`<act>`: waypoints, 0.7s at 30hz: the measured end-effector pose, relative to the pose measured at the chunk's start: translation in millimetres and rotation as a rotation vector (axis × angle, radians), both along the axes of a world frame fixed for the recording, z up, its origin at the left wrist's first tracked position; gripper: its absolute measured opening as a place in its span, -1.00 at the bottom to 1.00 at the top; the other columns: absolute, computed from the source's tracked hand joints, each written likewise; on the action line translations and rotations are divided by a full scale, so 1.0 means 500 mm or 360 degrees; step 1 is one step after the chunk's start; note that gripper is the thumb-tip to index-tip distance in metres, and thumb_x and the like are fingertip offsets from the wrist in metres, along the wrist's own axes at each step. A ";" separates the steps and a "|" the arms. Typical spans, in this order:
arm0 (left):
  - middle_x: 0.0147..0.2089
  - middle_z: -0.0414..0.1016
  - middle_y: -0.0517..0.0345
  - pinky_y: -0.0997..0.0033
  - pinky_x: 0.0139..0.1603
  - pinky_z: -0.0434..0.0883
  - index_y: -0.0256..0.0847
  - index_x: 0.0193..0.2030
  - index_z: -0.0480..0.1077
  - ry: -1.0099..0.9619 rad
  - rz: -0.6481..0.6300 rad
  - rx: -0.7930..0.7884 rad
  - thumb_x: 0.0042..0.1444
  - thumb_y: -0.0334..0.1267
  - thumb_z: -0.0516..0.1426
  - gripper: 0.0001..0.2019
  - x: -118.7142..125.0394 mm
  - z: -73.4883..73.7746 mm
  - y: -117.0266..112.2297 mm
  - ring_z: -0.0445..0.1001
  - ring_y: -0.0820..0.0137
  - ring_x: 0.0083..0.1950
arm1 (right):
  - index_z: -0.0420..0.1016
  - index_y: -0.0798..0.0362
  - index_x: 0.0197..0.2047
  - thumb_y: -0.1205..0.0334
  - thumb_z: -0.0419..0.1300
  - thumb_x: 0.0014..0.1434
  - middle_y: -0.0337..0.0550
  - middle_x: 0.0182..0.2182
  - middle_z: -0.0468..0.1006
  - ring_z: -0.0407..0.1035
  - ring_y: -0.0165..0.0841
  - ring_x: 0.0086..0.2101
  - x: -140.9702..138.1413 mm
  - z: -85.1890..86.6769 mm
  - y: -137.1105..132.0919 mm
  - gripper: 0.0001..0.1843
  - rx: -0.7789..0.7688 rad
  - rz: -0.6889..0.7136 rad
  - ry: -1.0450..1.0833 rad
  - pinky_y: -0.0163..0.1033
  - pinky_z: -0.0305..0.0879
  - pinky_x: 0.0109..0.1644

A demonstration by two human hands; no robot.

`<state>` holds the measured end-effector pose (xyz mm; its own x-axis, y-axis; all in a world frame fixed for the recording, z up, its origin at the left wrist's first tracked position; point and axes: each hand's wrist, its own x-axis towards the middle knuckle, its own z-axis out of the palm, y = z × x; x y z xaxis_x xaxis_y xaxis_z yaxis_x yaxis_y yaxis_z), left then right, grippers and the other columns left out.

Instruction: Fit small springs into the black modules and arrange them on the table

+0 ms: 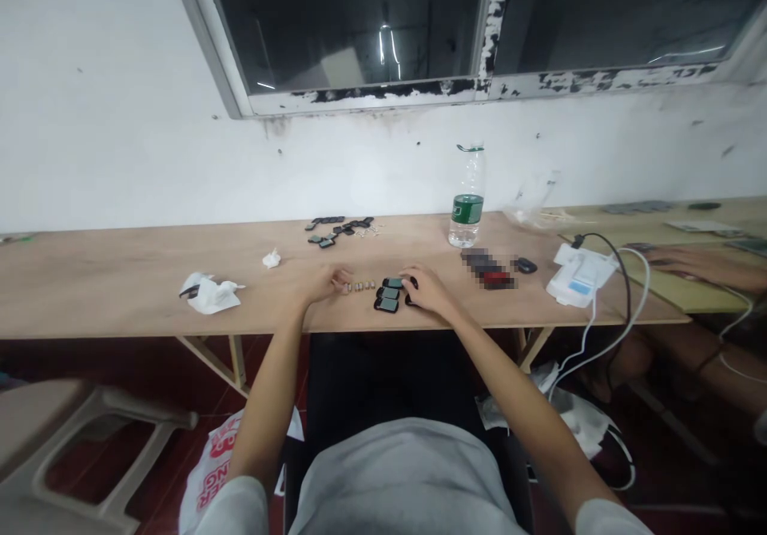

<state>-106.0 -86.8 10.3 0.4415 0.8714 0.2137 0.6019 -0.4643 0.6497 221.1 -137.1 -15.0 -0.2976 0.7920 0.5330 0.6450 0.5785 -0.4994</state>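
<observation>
Fingers of the left hand (pixel 327 283) lie loose and close together, holding nothing, just beside a row of small metal-and-dark parts (pixel 361 286); the right hand's (pixel 427 291) fingers curve over a black piece (pixel 411 282), grip impossible to tell; three dark screen modules (pixel 387 294) sit in a column between the hands, near the front edge of the wooden table (pixel 120 303); green-labelled water bottle (pixel 466 208) stands well beyond, its lettering too small to read; white device (pixel 578 275) with a blue label, also unreadable, sits right, near a co-worker's hand (pixel 701 267).
</observation>
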 end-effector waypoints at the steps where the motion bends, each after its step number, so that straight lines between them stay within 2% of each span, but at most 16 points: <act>1: -0.20 0.71 0.01 0.23 -0.19 0.66 -0.23 -0.02 0.54 -0.0006 0.0003 0.0001 -0.05 -0.38 0.35 -0.61 -0.002 0.001 -0.001 0.69 0.21 -0.18 | 0.69 0.01 0.04 0.33 0.15 0.37 0.04 0.10 0.63 0.50 -0.09 0.11 0.005 0.002 0.002 -0.69 0.0011 0.0000 0.0016 0.04 0.34 0.31; 7: -0.22 0.70 0.02 0.24 -0.18 0.66 -0.25 -0.04 0.54 -0.0007 -0.0038 0.0056 0.00 -0.36 0.36 -0.66 -0.004 -0.001 -0.001 0.68 0.24 -0.20 | 0.69 0.02 0.01 0.31 0.19 0.33 0.04 0.05 0.64 0.52 -0.07 0.06 0.043 0.015 0.008 -0.72 0.0042 -0.0026 0.0087 0.05 0.38 0.27; 11: -0.17 0.70 -0.05 0.18 -0.10 0.66 -0.28 -0.03 0.53 -0.0013 -0.0082 0.0036 0.09 -0.18 0.38 -0.65 0.006 -0.001 -0.002 0.68 0.20 -0.14 | 0.69 0.06 0.00 0.30 0.18 0.34 0.07 0.03 0.65 0.54 -0.09 0.02 0.074 0.028 0.014 -0.72 0.0035 -0.0098 0.0100 0.01 0.42 0.23; 15: -0.03 0.70 -0.06 0.15 0.09 0.60 -0.23 -0.03 0.56 0.0075 0.0005 0.0129 0.25 -0.01 0.24 -0.66 0.011 0.014 -0.013 0.66 0.16 0.00 | 0.68 0.08 -0.02 0.32 0.18 0.33 0.03 -0.02 0.69 0.58 -0.19 -0.06 0.110 0.033 0.027 -0.74 -0.0084 -0.0122 0.0169 -0.14 0.46 0.13; 18: -0.04 0.70 -0.01 0.17 0.14 0.54 -0.20 -0.03 0.59 0.0191 0.0129 0.0281 0.34 -0.04 0.10 -0.67 0.010 0.021 -0.018 0.63 0.17 0.01 | 0.68 0.07 -0.10 0.28 0.20 0.33 -0.02 -0.11 0.73 0.59 -0.21 -0.13 0.136 0.028 0.039 -0.79 -0.0179 -0.0179 0.0157 -0.19 0.46 0.07; 21: -0.09 0.71 0.01 0.19 0.12 0.53 -0.19 -0.05 0.62 0.0298 0.0252 0.0309 0.30 -0.16 0.08 -0.69 0.010 0.010 -0.013 0.61 0.16 -0.04 | 0.65 0.08 -0.13 0.32 0.20 0.30 -0.01 -0.13 0.72 0.57 -0.22 -0.16 0.152 0.013 0.049 -0.82 -0.0218 -0.0220 0.0037 -0.19 0.45 0.06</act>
